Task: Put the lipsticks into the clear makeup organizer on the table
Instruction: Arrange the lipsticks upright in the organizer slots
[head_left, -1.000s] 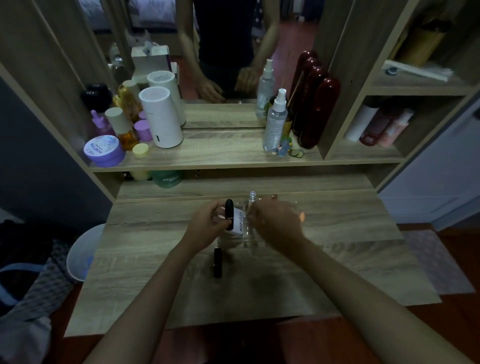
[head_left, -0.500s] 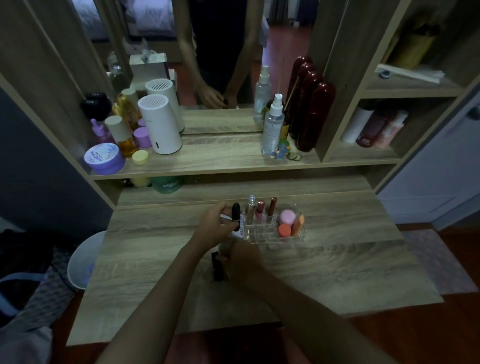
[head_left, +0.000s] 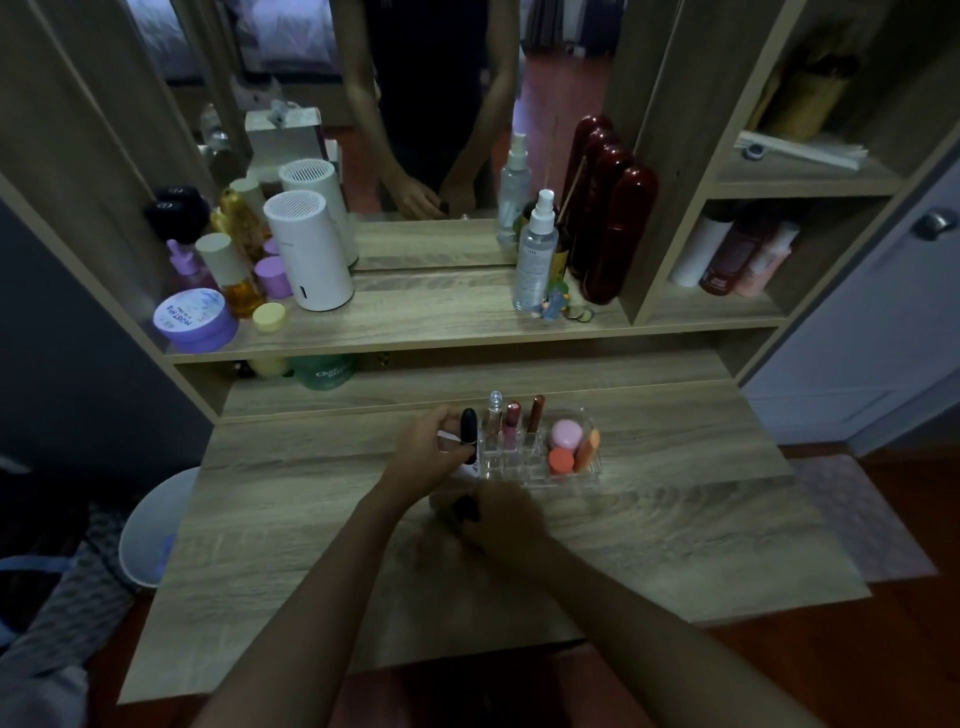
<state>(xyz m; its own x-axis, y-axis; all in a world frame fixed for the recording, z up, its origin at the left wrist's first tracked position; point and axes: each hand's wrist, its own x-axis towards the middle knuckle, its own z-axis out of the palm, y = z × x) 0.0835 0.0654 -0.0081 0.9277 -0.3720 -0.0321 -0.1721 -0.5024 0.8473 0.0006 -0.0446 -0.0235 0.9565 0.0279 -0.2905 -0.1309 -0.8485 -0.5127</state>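
The clear makeup organizer (head_left: 524, 470) stands mid-table. It holds a clear tube (head_left: 494, 413), a pink lipstick (head_left: 511, 422), a brown-red lipstick (head_left: 535, 413) and pink and orange sponges (head_left: 565, 441). At its left end my left hand (head_left: 428, 452) pinches an upright black lipstick (head_left: 469, 423), with a white labelled item (head_left: 470, 469) just below it. Nearer to me, my right hand (head_left: 501, 525) is closed over a second black lipstick (head_left: 462, 508) at the table surface; the hand hides most of it and the spot is blurred.
A raised shelf (head_left: 441, 332) behind the table carries a white cylinder (head_left: 309, 254), jars, a spray bottle (head_left: 535, 254) and dark red cases (head_left: 615, 228) in front of a mirror. A white bin (head_left: 150, 525) stands left of the table. Cubbies with bottles are on the right.
My right hand left the organizer, came toward me and closed over the black lipstick that lay on the table. The organizer's contents are now uncovered. My left hand stayed put.
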